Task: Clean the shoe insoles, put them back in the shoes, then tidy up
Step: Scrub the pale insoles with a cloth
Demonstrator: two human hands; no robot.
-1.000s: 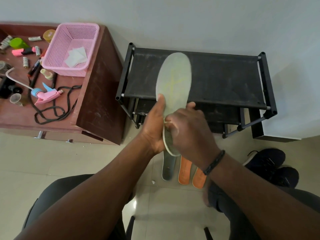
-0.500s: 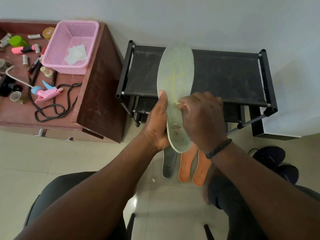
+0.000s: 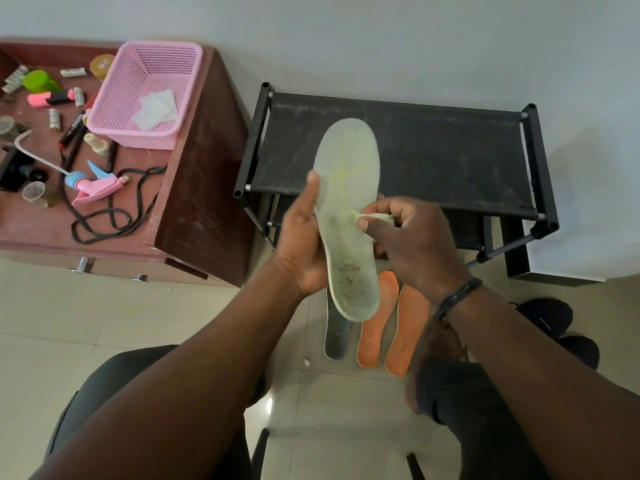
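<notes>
1. While the left hand (image 3: 301, 251) grips the pale insole (image 3: 349, 216) by its long edge, thumb up its left side and fingers behind, the insole stands nearly upright in the air in front of the black shoe rack (image 3: 398, 157). Only one edge is clamped, so a hard rub could bend it or twist it out of the grasp.

2. Pinched in the right hand (image 3: 412, 244), between thumb and curled fingers, is a small wad of wipe (image 3: 372, 216), pressed on the insole's middle. So little of it shows that it could slip from the fingers, or the bare fingertips might do the rubbing and smear dirt back.

3. Grey marks near the heel print look unwiped. I judge that a pass kept to the middle would leave them, and the toe, dirty.

4. Directly below lie a grey insole (image 3: 336, 334) and two orange insoles (image 3: 391, 327) on the floor tiles (image 3: 104, 323). A dropped insole would land on or beside them, and loosened grit could fall onto them.

5. Dark shoes (image 3: 554, 327) sit at the right, partly behind the right forearm. Mixing up which insole belongs to which shoe is a later risk.

6. Spare wipes (image 3: 154, 109) lie in the pink basket (image 3: 117, 109) on the wooden cabinet (image 3: 194, 188), a reach away if this one is spent.
</notes>
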